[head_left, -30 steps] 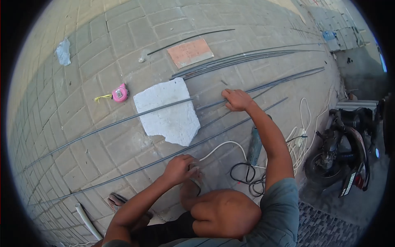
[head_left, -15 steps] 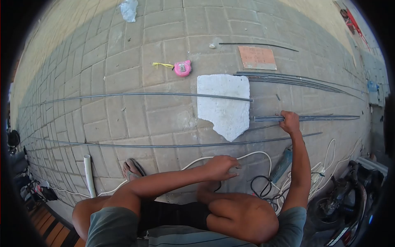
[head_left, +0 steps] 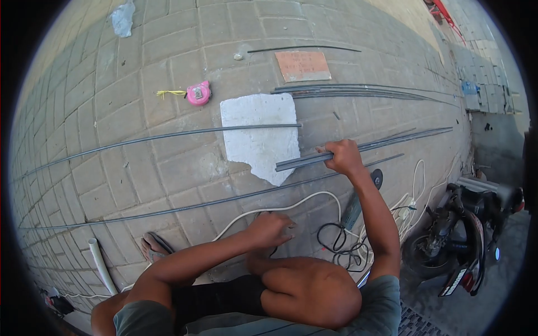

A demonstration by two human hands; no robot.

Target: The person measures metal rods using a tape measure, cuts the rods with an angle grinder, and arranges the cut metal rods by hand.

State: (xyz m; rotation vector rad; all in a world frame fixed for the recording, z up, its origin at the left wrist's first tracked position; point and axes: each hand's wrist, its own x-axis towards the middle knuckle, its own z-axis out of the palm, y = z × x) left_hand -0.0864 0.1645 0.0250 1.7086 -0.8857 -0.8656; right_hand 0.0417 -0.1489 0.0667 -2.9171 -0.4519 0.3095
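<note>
My right hand [head_left: 344, 157] is wrapped around a bundle of thin metal rods [head_left: 386, 143] near its left end. That end lies over the lower part of a white slab [head_left: 260, 112]; whether it touches the slab I cannot tell. Across the slab's upper part rests a single long rod [head_left: 168, 134]. My left hand [head_left: 269, 228] hangs over the ground near my knee, fingers loosely bent and apart, holding nothing. Between the two hands another long rod [head_left: 224, 205] runs along the paving.
An angle grinder [head_left: 353, 208] lies by my right forearm among cables [head_left: 406, 213]. Farther out are a pink tape measure [head_left: 198, 94], a marked cardboard piece [head_left: 303, 66] and more rods [head_left: 358, 91]. A motorbike [head_left: 454, 235] stands at the right, a white pipe [head_left: 101, 266] lower left.
My right hand has pulled the rod bundle leftward, and its end now overlaps the white slab. The bundle is more slanted. The whole view has shifted, moving the scene left.
</note>
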